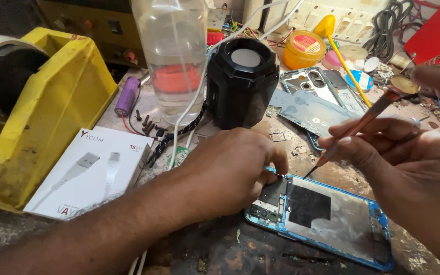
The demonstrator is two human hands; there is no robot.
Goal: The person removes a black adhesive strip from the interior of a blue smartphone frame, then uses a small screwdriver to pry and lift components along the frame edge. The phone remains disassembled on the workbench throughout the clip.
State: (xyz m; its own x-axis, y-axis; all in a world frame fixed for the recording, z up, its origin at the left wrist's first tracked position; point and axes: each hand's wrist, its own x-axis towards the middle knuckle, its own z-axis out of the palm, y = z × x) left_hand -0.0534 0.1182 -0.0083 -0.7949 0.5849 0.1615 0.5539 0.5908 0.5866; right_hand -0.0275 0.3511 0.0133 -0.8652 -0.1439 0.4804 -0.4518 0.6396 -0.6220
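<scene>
**Operator:** My left hand [230, 170] is curled down on the near top corner of the opened phone [327, 214], fingertips pressed against the blue frame beside the camera cluster. I can't tell whether it pinches anything; the knuckles hide the tips. My right hand [408, 153] is closed around a slim screwdriver [362, 125], thumb and fingers gripping the orange-brown shaft, and its dark tip sits just above the phone's upper edge, close to my left fingers.

**Observer:** Where does the phone lie?

**Operator:** Flat on the worn tabletop [230, 254], back cover off, right in front of me. A black patch and a grey shield plate show inside the blue rim.

**Observer:** And around it?

**Operator:** Behind my left hand stands a black faceted speaker [240, 84], and left of that a clear plastic bottle [171, 51] with liquid in it. A white cable [189, 109] runs down between them. Far left is a yellow tape dispenser [52, 107], with a white cable box [90, 173] lying just in front of it. A purple cylindrical battery cell [127, 95] rests near the bottle, some dark screws beside it.

**Observer:** Further back?

**Operator:** A second stripped phone frame [317, 84] and a loose bluish back cover [306, 109] lie behind the screwdriver, and an orange tub with a lid [304, 50] sits beyond them.
</scene>
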